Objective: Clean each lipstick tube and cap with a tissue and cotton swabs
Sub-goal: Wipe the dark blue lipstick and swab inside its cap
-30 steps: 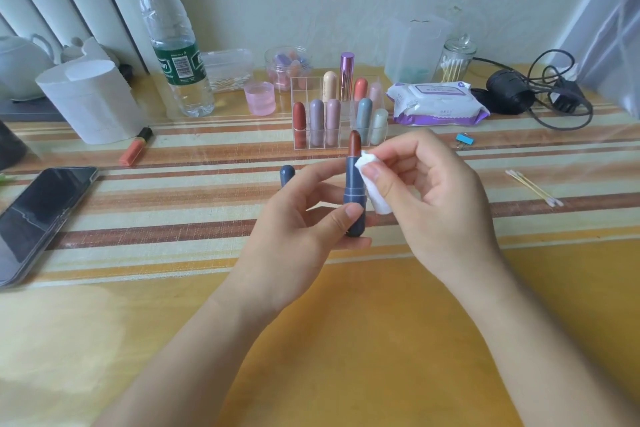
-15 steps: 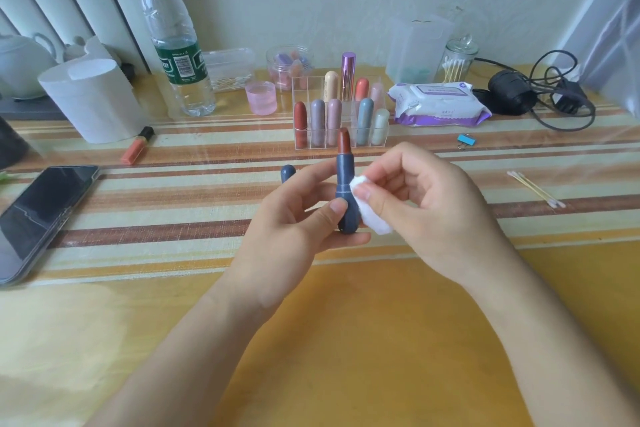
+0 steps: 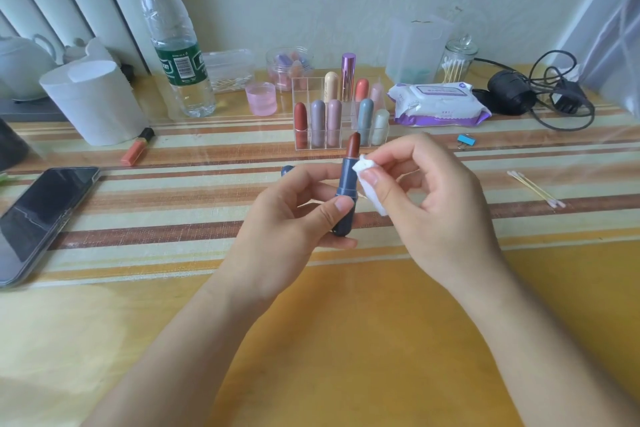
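My left hand grips an open dark blue lipstick tube upright, its brown-red stick pointing up. My right hand pinches a folded white tissue and presses it against the right side of the tube's upper barrel. The tube's dark blue cap stands on the table just behind my left fingers, mostly hidden. A clear organiser behind holds several capped lipsticks. Two cotton swabs lie on the table to the right.
A phone lies at the left edge. At the back stand a water bottle, a white roll, a pink cup, a wet-wipe pack, a swab jar and a black cable. An orange lip tube lies left of centre.
The tissue in my right hand slid down the tube and came back up to the upper barrel. The tube shifted slightly left in my left hand's grip.
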